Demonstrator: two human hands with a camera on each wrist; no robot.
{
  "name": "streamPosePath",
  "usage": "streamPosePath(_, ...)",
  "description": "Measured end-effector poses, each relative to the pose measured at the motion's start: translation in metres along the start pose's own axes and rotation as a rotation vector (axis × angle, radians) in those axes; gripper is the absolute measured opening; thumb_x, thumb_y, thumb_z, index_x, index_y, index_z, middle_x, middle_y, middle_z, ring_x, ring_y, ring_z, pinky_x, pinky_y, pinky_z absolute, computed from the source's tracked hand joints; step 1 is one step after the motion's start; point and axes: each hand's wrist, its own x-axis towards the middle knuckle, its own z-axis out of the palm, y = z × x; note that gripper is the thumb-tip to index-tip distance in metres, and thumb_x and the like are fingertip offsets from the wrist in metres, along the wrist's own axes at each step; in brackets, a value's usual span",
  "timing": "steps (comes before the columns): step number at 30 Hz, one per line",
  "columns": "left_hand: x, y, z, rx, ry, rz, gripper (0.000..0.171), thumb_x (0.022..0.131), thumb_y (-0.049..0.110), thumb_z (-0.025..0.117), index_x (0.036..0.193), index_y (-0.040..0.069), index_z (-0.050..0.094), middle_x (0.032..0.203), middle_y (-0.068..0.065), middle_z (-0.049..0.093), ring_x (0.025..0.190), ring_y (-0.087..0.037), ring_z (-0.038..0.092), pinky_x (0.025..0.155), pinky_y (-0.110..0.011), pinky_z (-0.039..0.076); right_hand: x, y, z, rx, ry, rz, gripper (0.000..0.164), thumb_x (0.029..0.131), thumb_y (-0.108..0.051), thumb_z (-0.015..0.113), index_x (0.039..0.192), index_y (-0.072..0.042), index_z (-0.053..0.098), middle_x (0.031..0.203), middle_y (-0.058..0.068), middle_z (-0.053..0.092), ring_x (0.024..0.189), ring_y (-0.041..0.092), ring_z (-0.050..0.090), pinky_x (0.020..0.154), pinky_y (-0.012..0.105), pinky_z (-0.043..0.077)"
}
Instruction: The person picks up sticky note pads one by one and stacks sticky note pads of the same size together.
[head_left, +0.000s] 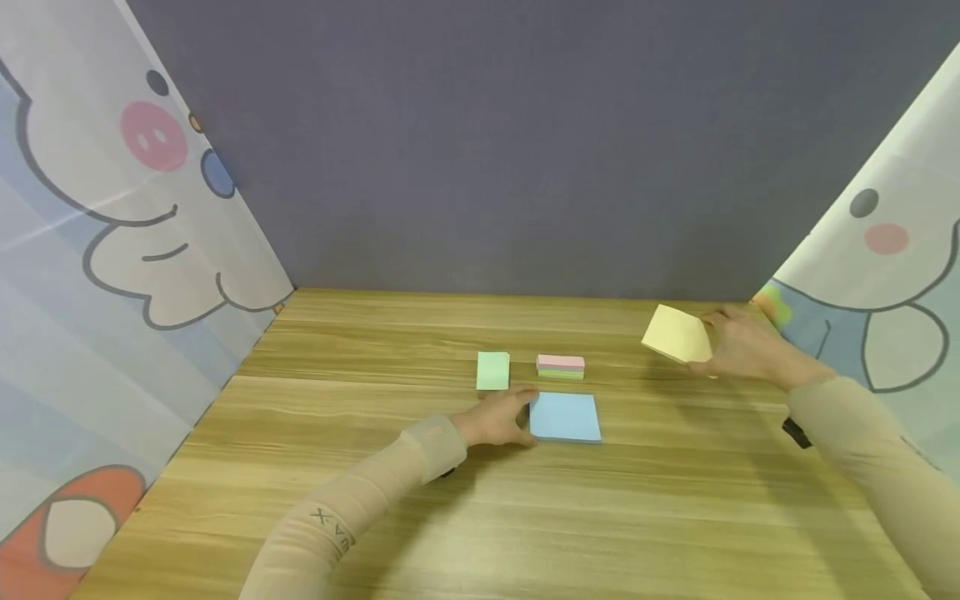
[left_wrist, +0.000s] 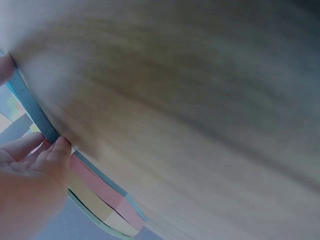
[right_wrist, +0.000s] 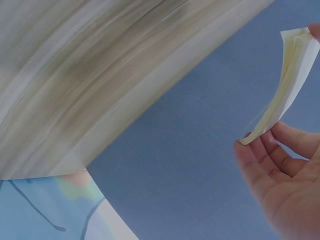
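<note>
A blue sticky note pad (head_left: 565, 417) lies on the wooden table, and my left hand (head_left: 498, 417) pinches it at the left side. In the left wrist view the thumb and fingers of the left hand (left_wrist: 35, 175) sit at two ends of the blue pad's edge (left_wrist: 32, 107). My right hand (head_left: 742, 343) holds a yellow sticky note pad (head_left: 677, 335) tilted above the table at the right. The right wrist view shows the yellow pad (right_wrist: 277, 95) slightly bent between thumb and fingers.
A small green-topped sticky note pad (head_left: 492, 371) lies just behind the left hand; its side shows coloured layers (left_wrist: 102, 195). Beside it is a small pink-topped stack (head_left: 560, 367). A grey panel (head_left: 480, 150) stands at the back, with cartoon-printed curtains (head_left: 112, 275) at both sides.
</note>
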Motion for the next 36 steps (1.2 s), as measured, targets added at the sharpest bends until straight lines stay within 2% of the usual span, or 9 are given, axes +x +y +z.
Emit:
streamPosePath(9, -0.002, 0.000, 0.000, -0.025, -0.006, -0.008, 0.082, 0.078, 0.038, 0.071, 0.142, 0.006, 0.031, 0.149, -0.006, 0.028, 0.136, -0.023, 0.028, 0.109, -0.037, 0.029, -0.006, -0.013, -0.006, -0.037, 0.048, -0.060, 0.078, 0.063, -0.043, 0.077, 0.113, 0.011, 0.055, 0.113, 0.026, 0.052, 0.099, 0.041, 0.052, 0.083, 0.052, 0.042)
streamPosePath(13, -0.002, -0.001, 0.000, -0.028, -0.004, -0.013, 0.082, 0.078, 0.038, 0.070, 0.142, 0.006, 0.031, 0.149, -0.005, 0.028, 0.136, -0.023, 0.029, 0.109, -0.037, 0.030, -0.007, -0.024, -0.008, -0.006, 0.017, -0.074, 0.078, 0.065, -0.042, 0.076, 0.117, 0.010, 0.052, 0.114, 0.025, 0.052, 0.096, 0.038, 0.055, 0.079, 0.049, 0.046)
streamPosePath(16, -0.002, -0.001, 0.001, -0.032, -0.003, -0.015, 0.082, 0.078, 0.038, 0.071, 0.142, 0.007, 0.031, 0.149, -0.005, 0.028, 0.136, -0.023, 0.030, 0.109, -0.037, 0.030, -0.007, -0.030, -0.008, 0.018, -0.030, -0.072, 0.082, 0.067, -0.042, 0.075, 0.121, 0.013, 0.047, 0.120, 0.029, 0.048, 0.105, 0.044, 0.049, 0.085, 0.055, 0.043)
streamPosePath(19, -0.001, -0.001, 0.001, -0.035, -0.002, -0.013, 0.081, 0.078, 0.037, 0.071, 0.142, 0.006, 0.031, 0.149, -0.005, 0.029, 0.136, -0.023, 0.030, 0.109, -0.037, 0.030, -0.006, -0.035, -0.007, 0.008, -0.038, -0.088, 0.083, 0.068, -0.043, 0.075, 0.121, 0.014, 0.047, 0.121, 0.031, 0.047, 0.109, 0.048, 0.045, 0.089, 0.059, 0.039)
streamPosePath(26, -0.001, -0.001, 0.001, -0.027, -0.001, -0.006, 0.081, 0.078, 0.037, 0.071, 0.142, 0.006, 0.031, 0.149, -0.005, 0.029, 0.135, -0.023, 0.030, 0.109, -0.037, 0.030, -0.005, -0.045, -0.001, -0.004, 0.011, -0.154, 0.078, 0.064, -0.041, 0.077, 0.116, 0.012, 0.052, 0.111, 0.024, 0.053, 0.099, 0.038, 0.052, 0.081, 0.051, 0.046)
streamPosePath(36, -0.001, 0.000, 0.001, -0.016, 0.001, 0.000, 0.081, 0.078, 0.037, 0.071, 0.142, 0.005, 0.032, 0.149, -0.005, 0.028, 0.136, -0.023, 0.030, 0.109, -0.037, 0.030, -0.004, -0.058, 0.003, 0.004, 0.008, -0.187, 0.076, 0.064, -0.037, 0.077, 0.117, 0.011, 0.052, 0.110, 0.021, 0.054, 0.099, 0.037, 0.053, 0.084, 0.051, 0.045)
